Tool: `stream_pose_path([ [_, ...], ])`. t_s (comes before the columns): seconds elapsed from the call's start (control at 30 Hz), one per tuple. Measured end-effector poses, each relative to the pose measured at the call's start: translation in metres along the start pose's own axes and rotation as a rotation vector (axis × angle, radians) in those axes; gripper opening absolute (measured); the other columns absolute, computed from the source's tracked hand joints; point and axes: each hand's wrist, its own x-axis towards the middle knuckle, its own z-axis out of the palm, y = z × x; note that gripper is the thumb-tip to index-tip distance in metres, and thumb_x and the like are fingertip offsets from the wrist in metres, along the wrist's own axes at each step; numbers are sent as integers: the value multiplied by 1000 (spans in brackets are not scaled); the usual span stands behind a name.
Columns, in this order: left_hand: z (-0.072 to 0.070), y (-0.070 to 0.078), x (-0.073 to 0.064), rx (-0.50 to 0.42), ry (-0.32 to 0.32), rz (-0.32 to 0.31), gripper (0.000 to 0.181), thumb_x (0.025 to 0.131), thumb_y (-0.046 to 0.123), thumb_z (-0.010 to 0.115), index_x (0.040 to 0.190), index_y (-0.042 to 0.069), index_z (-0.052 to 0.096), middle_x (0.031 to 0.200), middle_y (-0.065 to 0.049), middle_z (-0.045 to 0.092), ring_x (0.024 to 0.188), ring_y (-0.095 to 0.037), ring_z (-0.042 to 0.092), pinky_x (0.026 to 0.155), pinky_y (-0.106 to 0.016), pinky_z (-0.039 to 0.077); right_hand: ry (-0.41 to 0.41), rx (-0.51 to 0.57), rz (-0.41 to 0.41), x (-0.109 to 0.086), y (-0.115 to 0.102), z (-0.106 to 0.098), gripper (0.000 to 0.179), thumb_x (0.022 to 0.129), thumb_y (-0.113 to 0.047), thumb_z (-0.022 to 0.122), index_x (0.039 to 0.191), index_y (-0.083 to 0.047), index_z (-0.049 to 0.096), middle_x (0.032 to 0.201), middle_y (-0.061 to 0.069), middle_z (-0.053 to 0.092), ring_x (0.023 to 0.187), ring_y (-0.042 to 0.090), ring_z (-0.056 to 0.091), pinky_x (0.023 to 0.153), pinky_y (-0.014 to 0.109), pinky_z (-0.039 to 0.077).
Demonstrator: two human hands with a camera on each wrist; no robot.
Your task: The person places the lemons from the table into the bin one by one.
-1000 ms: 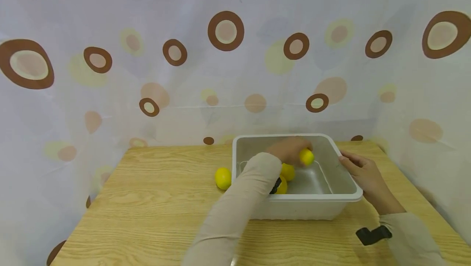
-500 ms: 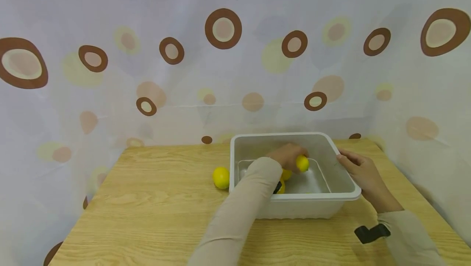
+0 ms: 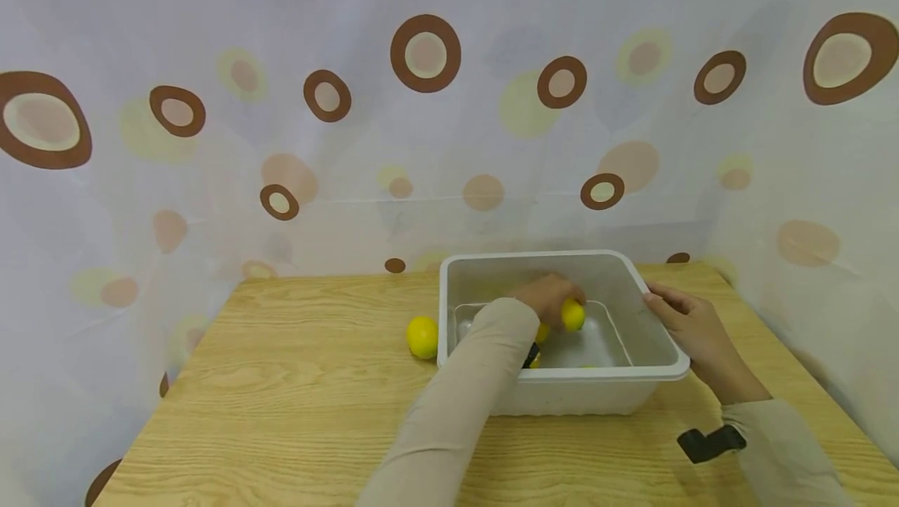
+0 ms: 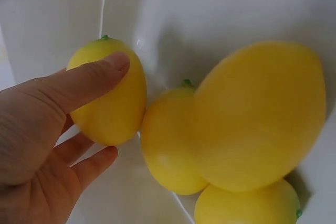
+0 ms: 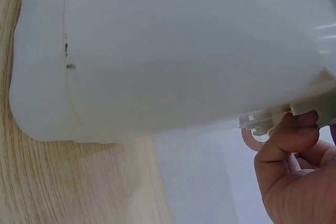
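Reaching into a white plastic bin (image 3: pixel 562 374), my left hand (image 3: pixel 550 296) holds a yellow lemon (image 3: pixel 573 315) with a small green tip. In the left wrist view, the left thumb lies across that lemon (image 4: pixel 113 116), and the fingers are behind and below it. Several other lemons lie beside it, among them a large one (image 4: pixel 257 114), one touching the held lemon (image 4: pixel 168 145) and one at the bottom (image 4: pixel 244 205). My right hand (image 3: pixel 695 331) grips the bin's right rim; in the right wrist view its fingers (image 5: pixel 286 148) curl at the rim's edge.
Outside the bin, a lemon (image 3: pixel 423 338) sits on the wooden table (image 3: pixel 302 382) against its left wall. A patterned curtain (image 3: pixel 351 148) hangs behind the table. My left forearm crosses the bin's front rim.
My left hand has lowered slightly into the bin with the lemon and now barely moves. The right hand stays on the rim. The view has shifted a little.
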Motion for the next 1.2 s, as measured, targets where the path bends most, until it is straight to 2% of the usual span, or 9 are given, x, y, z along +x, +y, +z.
stream_pose_path([
  [0.13,0,-2,-1,39,-8,30,48,79,15,79,124,21,65,121,3,62,105,-12,53,90,-18,40,-2,0,1,0,1,0,66,100,-37,48,146,6,30,102,-30,53,88,-1,62,70,26,56],
  [0.27,0,-4,-3,64,-34,25,48,77,16,80,123,21,67,119,4,64,102,-11,55,86,-17,42,-2,8,-4,0,2,-1,65,100,-35,48,146,7,30,102,-31,54,88,-1,62,70,26,56],
  [0.53,-1,-3,-7,26,-83,-14,51,78,14,79,126,20,64,120,3,63,98,-11,53,83,-18,42,6,10,-6,1,2,0,65,100,-36,49,145,7,30,103,-31,53,88,-3,61,70,24,56],
  [0.77,0,-5,-8,103,-83,14,49,78,18,79,125,21,64,119,2,64,101,-12,56,81,-17,42,13,0,1,1,2,0,66,99,-37,50,145,7,31,102,-31,52,88,-3,61,70,25,56],
  [0.87,0,-5,-9,107,-83,-10,49,79,18,77,126,22,64,121,3,63,103,-11,56,82,-18,42,18,-1,-1,1,2,0,66,99,-37,50,145,7,32,102,-31,53,87,-3,61,70,24,56],
  [1.03,-2,-2,-13,65,-68,-104,49,84,11,71,130,26,62,130,6,59,114,-9,53,89,-21,44,24,4,-3,0,1,1,66,99,-36,50,144,8,32,101,-32,53,87,-3,61,70,24,56],
  [1.2,-4,-1,-15,49,-61,-126,49,84,8,70,129,26,62,132,6,59,118,-10,53,91,-23,44,16,14,6,0,1,0,66,99,-37,50,145,7,31,102,-32,53,87,-3,61,70,24,56],
])
